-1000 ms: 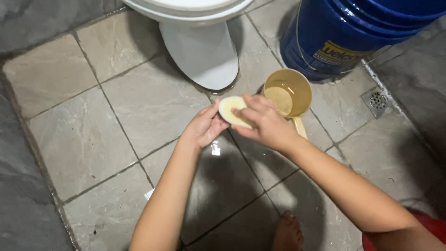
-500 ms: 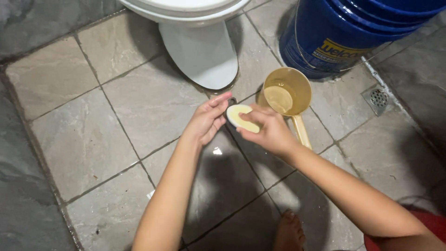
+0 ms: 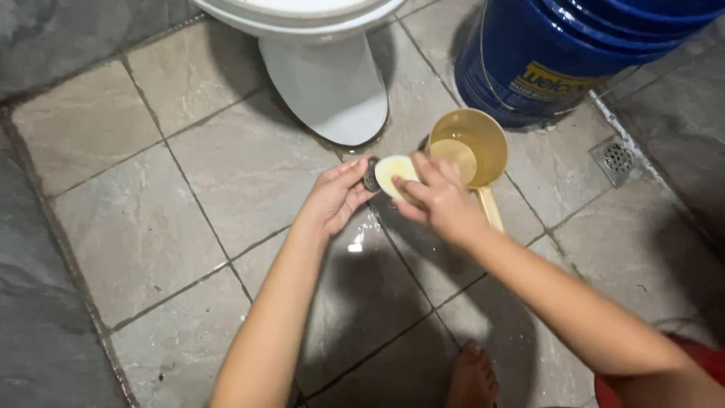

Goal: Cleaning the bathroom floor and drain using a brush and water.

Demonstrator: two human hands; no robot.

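Nearby, yellow dipper (image 3: 470, 147) holds water, probably soapy.

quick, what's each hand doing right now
Left hand: fingers curled on the edge of a small dark round object.
Right hand: closed on the pale yellow oval sponge.

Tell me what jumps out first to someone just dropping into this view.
Mid-frame, the right hand presses a pale yellow oval sponge against a small dark round object held by the left hand. Right behind them a yellow dipper with water sits on the wet tile floor, between the white toilet base and the blue bucket.
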